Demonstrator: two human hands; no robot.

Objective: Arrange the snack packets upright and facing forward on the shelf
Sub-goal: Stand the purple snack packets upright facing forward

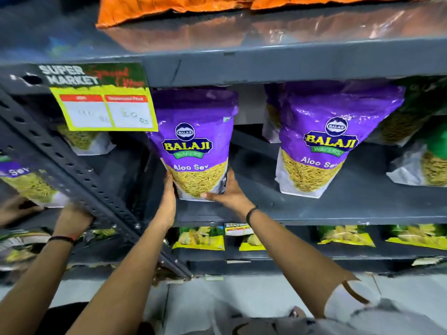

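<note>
A purple Balaji Aloo Sev packet point(193, 131) stands upright and faces forward on the grey shelf point(338, 209), near its front edge. My left hand point(168, 201) presses its lower left side. My right hand point(229, 194) cups its lower right corner, thumb across the bottom front. A second purple Aloo Sev packet point(326, 141) stands upright to the right, tilted slightly, with another purple packet point(272, 117) partly hidden behind it. One more packet point(84, 141) sits far back on the left, mostly hidden by a price card.
A yellow price card point(104, 105) hangs from the shelf above. A slotted grey post point(79, 180) slants across the left. Beyond it another person's hand point(72, 218) holds a purple packet point(29, 182). Green packets point(425, 160) stand at right, yellow-green packets point(198, 238) lie below, orange packets point(145, 8) above.
</note>
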